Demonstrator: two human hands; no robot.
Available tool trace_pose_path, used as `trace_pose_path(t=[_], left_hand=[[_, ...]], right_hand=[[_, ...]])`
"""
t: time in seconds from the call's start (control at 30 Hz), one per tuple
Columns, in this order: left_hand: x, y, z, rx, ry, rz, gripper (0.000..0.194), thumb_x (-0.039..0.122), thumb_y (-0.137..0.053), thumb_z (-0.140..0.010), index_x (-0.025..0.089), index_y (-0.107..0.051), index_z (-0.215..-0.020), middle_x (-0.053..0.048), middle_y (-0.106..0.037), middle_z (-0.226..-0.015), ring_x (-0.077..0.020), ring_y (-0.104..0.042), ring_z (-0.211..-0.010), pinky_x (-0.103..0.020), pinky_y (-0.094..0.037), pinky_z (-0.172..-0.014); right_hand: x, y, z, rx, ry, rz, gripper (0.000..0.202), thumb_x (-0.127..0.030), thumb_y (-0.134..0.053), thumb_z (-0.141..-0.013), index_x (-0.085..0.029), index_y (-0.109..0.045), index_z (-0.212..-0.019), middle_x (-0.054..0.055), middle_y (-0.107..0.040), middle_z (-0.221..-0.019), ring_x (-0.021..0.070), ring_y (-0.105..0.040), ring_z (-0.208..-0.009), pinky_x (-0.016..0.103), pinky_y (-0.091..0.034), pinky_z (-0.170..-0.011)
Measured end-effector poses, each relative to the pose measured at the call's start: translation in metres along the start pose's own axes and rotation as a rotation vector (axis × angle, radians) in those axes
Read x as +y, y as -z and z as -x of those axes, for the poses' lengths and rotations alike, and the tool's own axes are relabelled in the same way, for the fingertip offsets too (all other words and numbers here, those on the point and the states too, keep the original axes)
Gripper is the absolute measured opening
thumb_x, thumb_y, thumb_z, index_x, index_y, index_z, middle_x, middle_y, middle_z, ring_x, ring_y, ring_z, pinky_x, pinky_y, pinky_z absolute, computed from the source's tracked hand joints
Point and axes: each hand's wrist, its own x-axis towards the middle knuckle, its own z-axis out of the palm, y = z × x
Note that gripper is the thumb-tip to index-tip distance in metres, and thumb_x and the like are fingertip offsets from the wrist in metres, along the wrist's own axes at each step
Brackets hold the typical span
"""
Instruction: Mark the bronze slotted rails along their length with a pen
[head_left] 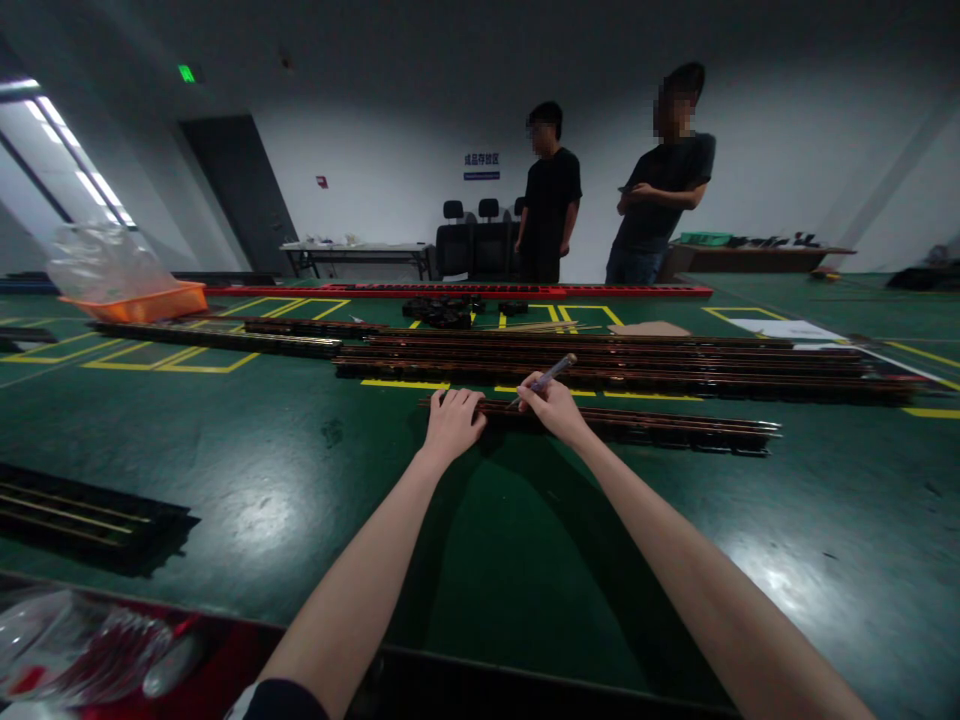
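Observation:
My left hand lies over the left end of a long, narrow dark strip with copper-coloured rods, its fingers curled around the edge. In my right hand is a slim pen-like tool with a greyish barrel and a brownish upper end. The tool is tilted, its thin tip pointing down and left onto the strip, close to my left hand. The strip lies flat across the green table, stretching off to the right. Just beyond it rests a bundle of similar long strips.
An orange tray with clear plastic bags stands far left. Another dark strip piece lies near left. Small black parts, brown cardboard and a red rail are farther back. Two people stand beyond the table.

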Motion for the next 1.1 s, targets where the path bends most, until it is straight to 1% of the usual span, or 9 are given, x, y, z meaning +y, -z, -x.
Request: trace_pose_path(t=[0.17, 0.43, 0.63, 0.8, 1.1], left_hand=[[0.0006, 0.0008, -0.0002, -0.010, 0.013, -0.020, 0.028, 0.027, -0.043, -0.088, 0.020, -0.061, -0.108, -0.008, -0.067, -0.110, -0.0252, -0.057, -0.103, -0.046, -0.033, -0.100], [-0.0011, 0.0009, -0.0003, -0.014, 0.005, -0.041, 0.028, 0.029, -0.043, -0.089, 0.018, -0.061, -0.106, -0.009, -0.066, -0.109, -0.0259, -0.056, -0.102, -0.046, -0.034, -0.098], [-0.0010, -0.0021, -0.0001, 0.012, -0.003, -0.056, 0.026, 0.025, -0.043, -0.088, 0.020, -0.061, -0.105, -0.008, -0.066, -0.108, -0.0256, -0.056, -0.103, -0.046, -0.034, -0.098], [-0.0024, -0.0044, 0.0008, 0.039, -0.012, -0.045, 0.029, 0.021, -0.041, -0.087, 0.019, -0.061, -0.109, -0.009, -0.066, -0.111, -0.0253, -0.055, -0.107, -0.047, -0.033, -0.100], [-0.0008, -0.0003, 0.0006, -0.004, 0.001, -0.008, 0.042, 0.007, -0.038, -0.082, 0.021, -0.060, -0.115, -0.008, -0.065, -0.118, -0.0236, -0.053, -0.115, -0.048, -0.030, -0.105]], right_hand=[[-0.0021, 0.0005, -0.0003, 0.002, -0.003, 0.005, 0.012, -0.029, -0.053, -0.081, -0.020, -0.054, -0.073, 0.001, -0.064, -0.061, 0.0176, -0.064, -0.062, 0.032, -0.048, -0.067], [-0.0076, 0.0018, 0.0015, -0.003, -0.011, 0.028, 0.012, -0.027, -0.053, -0.080, -0.020, -0.054, -0.072, 0.001, -0.063, -0.060, 0.0176, -0.063, -0.062, 0.030, -0.048, -0.066], [-0.0053, 0.0018, 0.0003, 0.013, -0.001, 0.047, 0.011, -0.026, -0.053, -0.080, -0.020, -0.055, -0.072, 0.001, -0.064, -0.060, 0.0179, -0.064, -0.061, 0.030, -0.048, -0.065], [-0.0037, 0.0014, 0.0002, 0.015, 0.013, 0.049, 0.012, -0.028, -0.053, -0.080, -0.020, -0.055, -0.072, 0.001, -0.064, -0.060, 0.0176, -0.064, -0.061, 0.030, -0.048, -0.065], [-0.0057, 0.0019, 0.0011, -0.002, 0.003, 0.048, 0.012, -0.028, -0.052, -0.081, -0.020, -0.054, -0.072, 0.001, -0.064, -0.061, 0.0174, -0.063, -0.063, 0.031, -0.049, -0.067]])
